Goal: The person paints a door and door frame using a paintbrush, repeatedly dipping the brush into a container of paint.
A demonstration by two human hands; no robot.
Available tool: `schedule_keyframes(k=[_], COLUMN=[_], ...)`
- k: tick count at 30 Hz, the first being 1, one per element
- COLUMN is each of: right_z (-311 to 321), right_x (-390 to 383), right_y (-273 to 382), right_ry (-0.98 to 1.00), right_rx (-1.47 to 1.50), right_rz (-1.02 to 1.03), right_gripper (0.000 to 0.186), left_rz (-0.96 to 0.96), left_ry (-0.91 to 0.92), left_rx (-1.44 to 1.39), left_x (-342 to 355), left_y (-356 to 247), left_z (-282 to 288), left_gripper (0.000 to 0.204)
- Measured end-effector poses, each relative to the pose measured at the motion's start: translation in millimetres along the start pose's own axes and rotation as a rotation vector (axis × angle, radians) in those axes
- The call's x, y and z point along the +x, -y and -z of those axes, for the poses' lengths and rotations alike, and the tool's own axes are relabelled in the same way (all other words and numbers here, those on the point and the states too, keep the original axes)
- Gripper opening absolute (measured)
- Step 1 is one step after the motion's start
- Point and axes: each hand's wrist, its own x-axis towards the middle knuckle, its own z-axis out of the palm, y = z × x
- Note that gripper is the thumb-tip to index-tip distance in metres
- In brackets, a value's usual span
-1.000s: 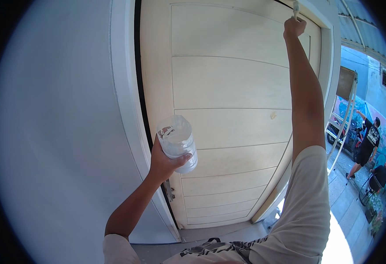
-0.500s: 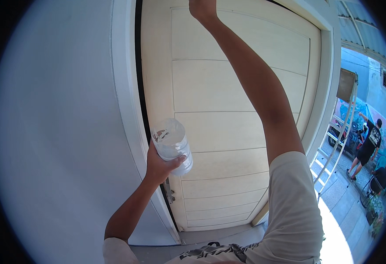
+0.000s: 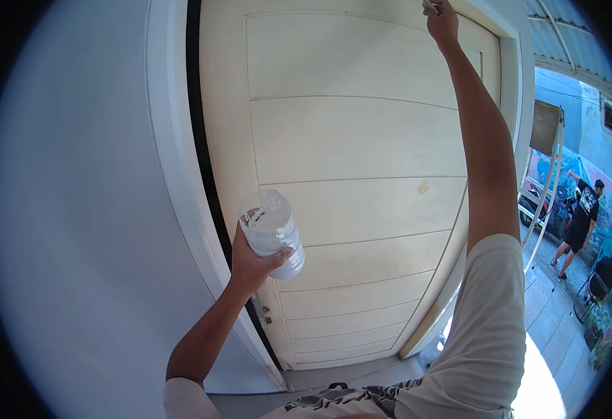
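Observation:
A cut plastic container with white paint smeared inside is gripped in my left hand in front of the cream panelled door. My right arm reaches up to the upper right of the door, where my right hand is closed on the pale handle of a brush. The brush's head is mostly cut off by the frame's top. A small beige mark shows on the door's right middle.
A pale wall fills the left, beside the white door frame. At right stand a white ladder and a board. Beyond, one person stands and another sits on a chair near a motorbike and plants, under a corrugated roof.
My right hand swung left along the door's top, then back to the right. My left hand moved slightly left and down with the container. The view has shifted a little.

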Motion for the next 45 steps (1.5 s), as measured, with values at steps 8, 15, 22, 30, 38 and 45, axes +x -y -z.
schedule_keyframes(k=[8, 15, 22, 30, 38, 45], right_z=[62, -3, -126, -75, 17, 151], right_x=[-24, 24, -39, -80, -187, -208], right_y=[-76, -50, 102, 213, 252, 289], right_ry=[-0.425, -0.591, -0.287, 0.548, 0.833, 0.820], right_rx=[-0.163, -0.098, 0.182, 0.536, 0.378, 0.273], right_rz=[-0.639, -0.400, -0.281, -0.430, -0.711, -0.960], right_gripper=[0.032, 0.032, 0.011, 0.018, 0.031, 0.028], left_rz=[0.018, 0.020, 0.050, 0.097, 0.194, 0.188], left_ry=[-0.038, -0.022, -0.039, 0.061, 0.232, 0.387], left_rx=[0.013, -0.041, 0.033, 0.050, -0.154, -0.263], left_x=[1, 3, -3, -2, -17, -66], left_y=[5, 2, -9, -11, 49, 44], left_z=[-2, -21, -6, 2, -6, -70], left_gripper=[0.083, 0.083, 0.083, 0.086, 0.091, 0.094])
